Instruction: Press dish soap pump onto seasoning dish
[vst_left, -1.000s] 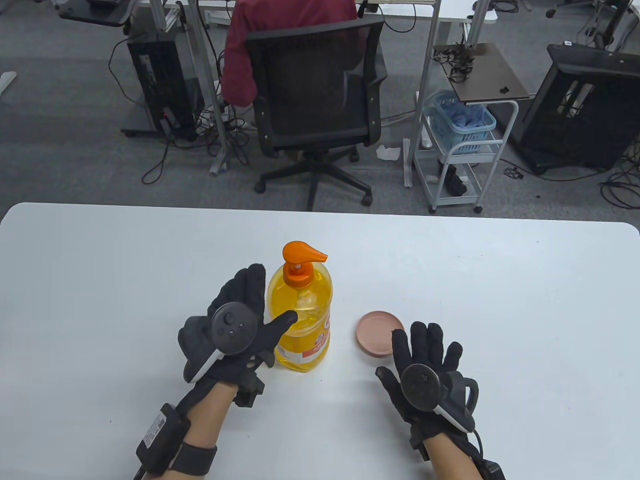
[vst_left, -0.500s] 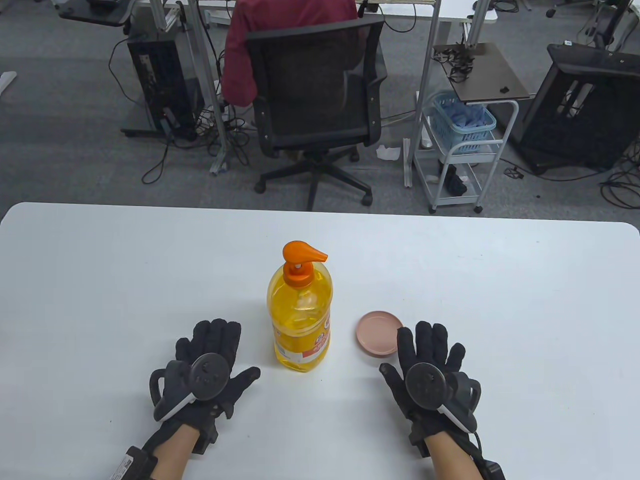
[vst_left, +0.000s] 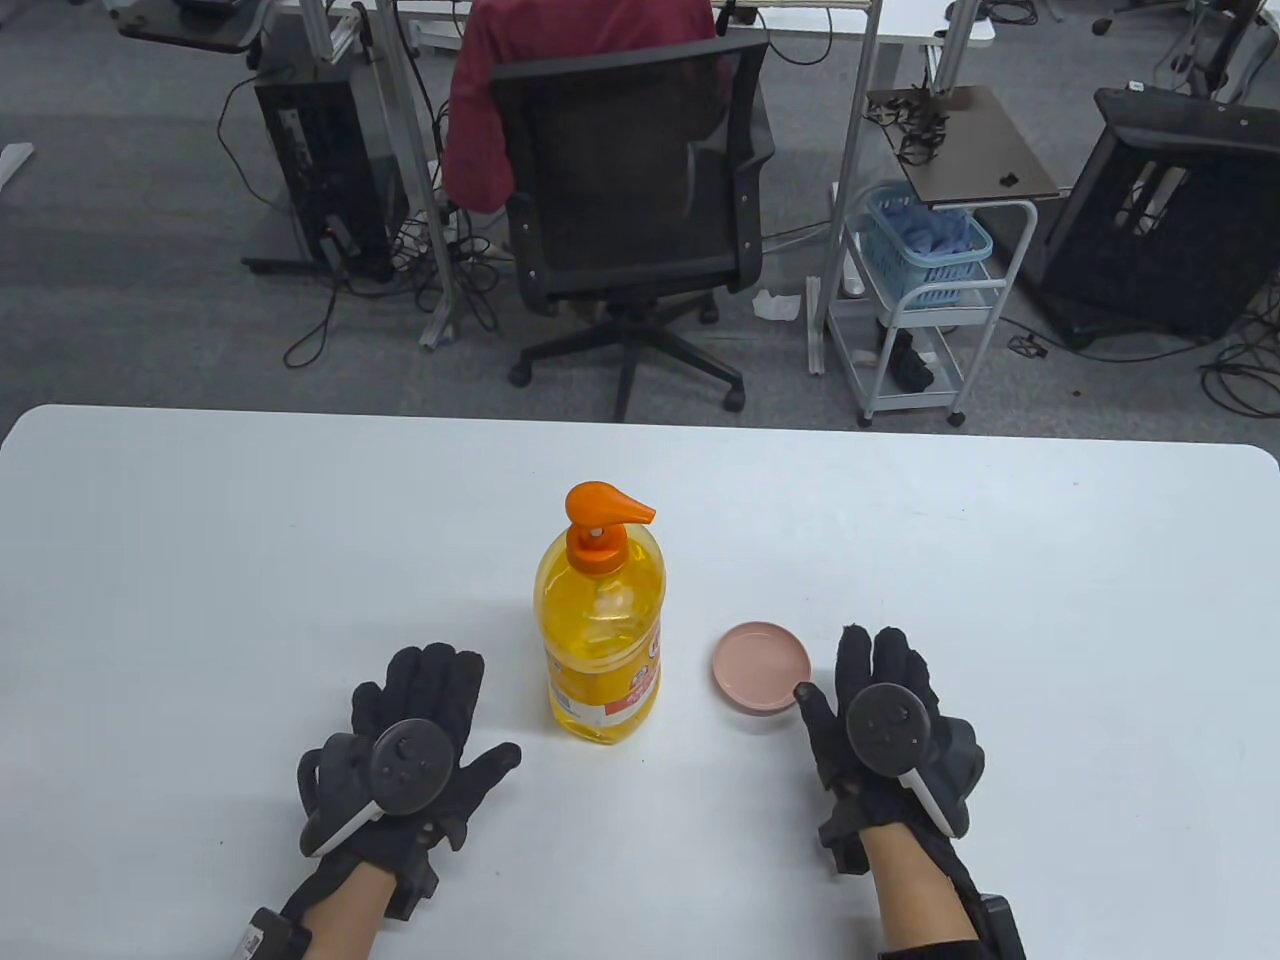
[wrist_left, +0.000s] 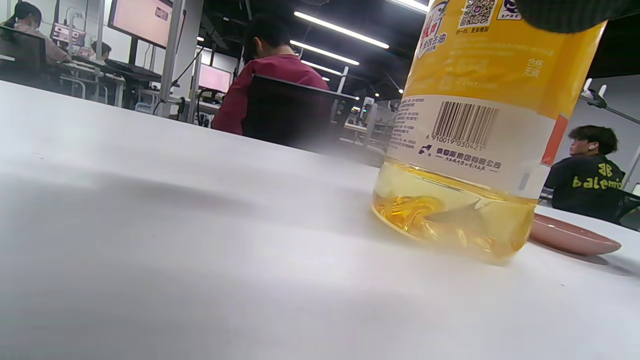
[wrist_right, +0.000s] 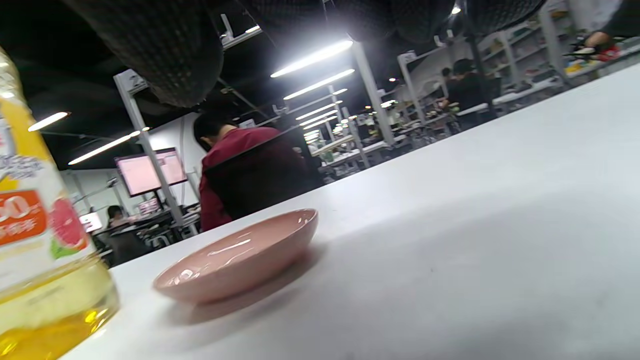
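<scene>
A yellow dish soap bottle (vst_left: 601, 640) with an orange pump (vst_left: 605, 508) stands upright mid-table; its spout points right. It fills the left wrist view (wrist_left: 470, 130). A small pink seasoning dish (vst_left: 761, 666) lies on the table right of the bottle, apart from it, and shows in the right wrist view (wrist_right: 240, 257). My left hand (vst_left: 425, 730) lies flat and empty on the table, left of and nearer than the bottle. My right hand (vst_left: 880, 700) is open and empty just right of the dish, its thumb tip at the dish's near right rim.
The white table (vst_left: 1000, 560) spreads wide on all sides. Beyond its far edge stand an office chair (vst_left: 630, 200) with a seated person and a white cart (vst_left: 920, 290).
My left hand let go of the bottle's side and drew back to lie flat on the table. My right hand shifted slightly right and forward beside the dish.
</scene>
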